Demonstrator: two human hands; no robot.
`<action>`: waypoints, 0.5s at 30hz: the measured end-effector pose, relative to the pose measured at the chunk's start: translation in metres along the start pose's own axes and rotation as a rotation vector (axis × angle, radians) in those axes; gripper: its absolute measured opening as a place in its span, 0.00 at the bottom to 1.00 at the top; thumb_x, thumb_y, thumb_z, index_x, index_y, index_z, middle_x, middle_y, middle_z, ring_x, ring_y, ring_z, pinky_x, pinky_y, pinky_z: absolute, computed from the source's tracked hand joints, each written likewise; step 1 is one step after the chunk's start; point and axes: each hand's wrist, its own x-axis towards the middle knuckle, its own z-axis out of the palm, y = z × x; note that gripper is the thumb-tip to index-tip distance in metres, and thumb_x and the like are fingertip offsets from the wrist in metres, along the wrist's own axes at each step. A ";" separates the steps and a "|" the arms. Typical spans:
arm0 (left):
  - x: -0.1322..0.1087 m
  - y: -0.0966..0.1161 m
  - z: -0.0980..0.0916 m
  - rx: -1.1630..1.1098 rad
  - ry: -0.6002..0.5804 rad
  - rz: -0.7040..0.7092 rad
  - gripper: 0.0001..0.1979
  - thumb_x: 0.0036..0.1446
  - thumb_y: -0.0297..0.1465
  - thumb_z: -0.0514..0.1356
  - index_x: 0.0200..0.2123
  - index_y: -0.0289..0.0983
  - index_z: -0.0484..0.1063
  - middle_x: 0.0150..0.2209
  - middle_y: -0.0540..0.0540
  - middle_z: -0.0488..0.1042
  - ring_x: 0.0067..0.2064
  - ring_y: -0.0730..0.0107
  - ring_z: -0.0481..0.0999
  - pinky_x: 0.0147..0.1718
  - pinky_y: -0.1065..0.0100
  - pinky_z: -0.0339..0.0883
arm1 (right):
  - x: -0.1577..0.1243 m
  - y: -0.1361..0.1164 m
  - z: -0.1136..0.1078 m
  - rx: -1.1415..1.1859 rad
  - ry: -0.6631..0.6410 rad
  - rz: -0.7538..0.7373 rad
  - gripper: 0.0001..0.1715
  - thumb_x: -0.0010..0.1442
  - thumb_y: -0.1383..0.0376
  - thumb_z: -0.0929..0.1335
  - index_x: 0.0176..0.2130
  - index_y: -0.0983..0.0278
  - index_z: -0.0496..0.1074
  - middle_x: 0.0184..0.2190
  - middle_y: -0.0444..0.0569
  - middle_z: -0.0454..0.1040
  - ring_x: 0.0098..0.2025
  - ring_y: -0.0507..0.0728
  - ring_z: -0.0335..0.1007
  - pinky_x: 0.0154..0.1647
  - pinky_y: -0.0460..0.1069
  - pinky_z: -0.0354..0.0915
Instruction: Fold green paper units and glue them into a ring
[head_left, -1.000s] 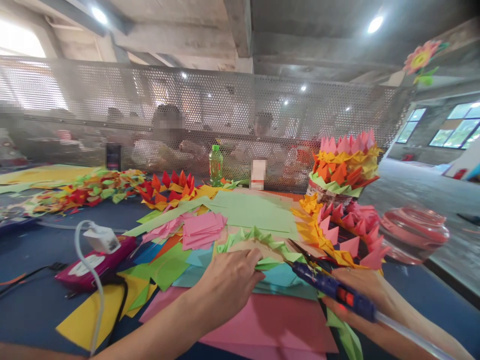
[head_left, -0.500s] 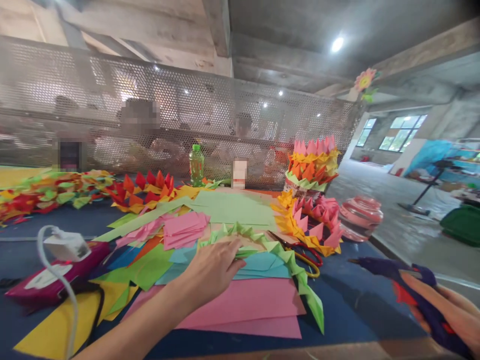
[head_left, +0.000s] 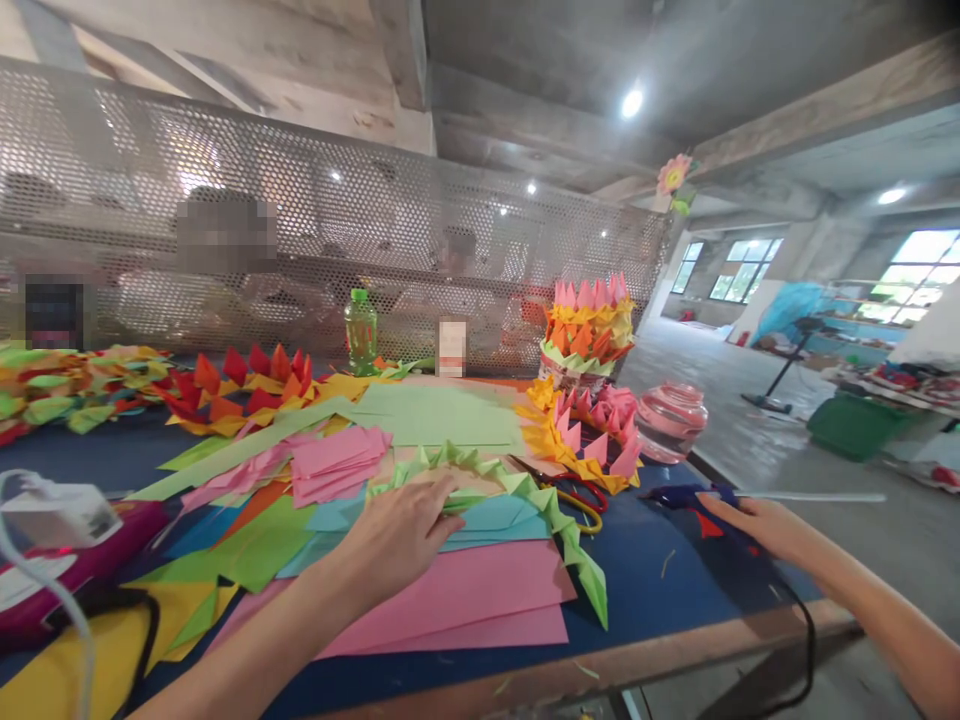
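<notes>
My left hand [head_left: 411, 530] is closed over the near-left part of a light green folded-paper garland [head_left: 559, 508], its fingertips partly hidden. The garland curves over the stacked sheets, and its pointed end hangs down to the right. Under it lie blue paper [head_left: 499, 525] and pink sheets [head_left: 465, 600]. At the table's right edge my right hand [head_left: 750, 525] grips a dark blue hot glue gun [head_left: 686, 496] with a red trigger. The gun's nozzle points left, and a clear glue stick [head_left: 825, 497] sticks out behind. Red- and yellow-handled scissors [head_left: 585, 500] lie between garland and gun.
Pink and orange folded-paper rings [head_left: 589, 430] and a pink jar [head_left: 671, 422] stand at the right. A green bottle [head_left: 361, 335] is at the back before a perforated metal screen [head_left: 300, 290]. A magenta power strip [head_left: 127, 530] with a white plug lies left; the glue gun's cord hangs over the front edge.
My right hand has moved the glue gun left and up, nearer the scissors. The view has turned to the right. My left hand stays on the garland.
</notes>
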 end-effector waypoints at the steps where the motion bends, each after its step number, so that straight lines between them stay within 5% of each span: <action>1: 0.000 0.000 0.000 0.005 0.002 -0.003 0.18 0.67 0.36 0.51 0.56 0.37 0.66 0.49 0.39 0.77 0.48 0.48 0.78 0.44 0.56 0.69 | 0.004 0.004 -0.005 -0.055 -0.018 0.031 0.30 0.65 0.56 0.65 0.15 0.65 0.68 0.08 0.42 0.61 0.10 0.52 0.63 0.15 0.45 0.47; 7: 0.001 -0.002 0.002 0.006 0.005 -0.009 0.17 0.66 0.36 0.51 0.56 0.39 0.66 0.53 0.39 0.75 0.51 0.49 0.77 0.47 0.56 0.68 | 0.010 0.009 -0.023 -0.309 -0.092 0.189 0.29 0.61 0.52 0.68 0.14 0.62 0.68 0.08 0.45 0.64 0.09 0.56 0.62 0.14 0.46 0.47; 11: 0.002 -0.001 0.001 0.024 -0.016 -0.028 0.19 0.66 0.37 0.51 0.58 0.40 0.65 0.51 0.40 0.77 0.49 0.46 0.77 0.43 0.55 0.69 | 0.011 -0.017 -0.013 -0.363 -0.070 0.162 0.22 0.64 0.51 0.64 0.27 0.61 0.73 0.19 0.53 0.74 0.15 0.61 0.69 0.14 0.49 0.53; 13: 0.002 0.000 0.000 0.037 -0.025 -0.040 0.20 0.66 0.37 0.51 0.59 0.40 0.64 0.49 0.40 0.77 0.49 0.45 0.77 0.41 0.55 0.69 | 0.014 -0.042 -0.002 -0.291 -0.139 0.046 0.17 0.66 0.52 0.63 0.36 0.60 0.75 0.32 0.53 0.79 0.29 0.61 0.76 0.26 0.51 0.67; 15: 0.002 0.000 0.000 0.037 -0.028 -0.044 0.19 0.66 0.37 0.51 0.58 0.39 0.65 0.49 0.40 0.77 0.48 0.45 0.77 0.41 0.56 0.69 | 0.019 -0.071 0.011 -0.171 -0.258 -0.119 0.13 0.67 0.57 0.62 0.44 0.56 0.74 0.45 0.50 0.77 0.43 0.58 0.76 0.43 0.51 0.71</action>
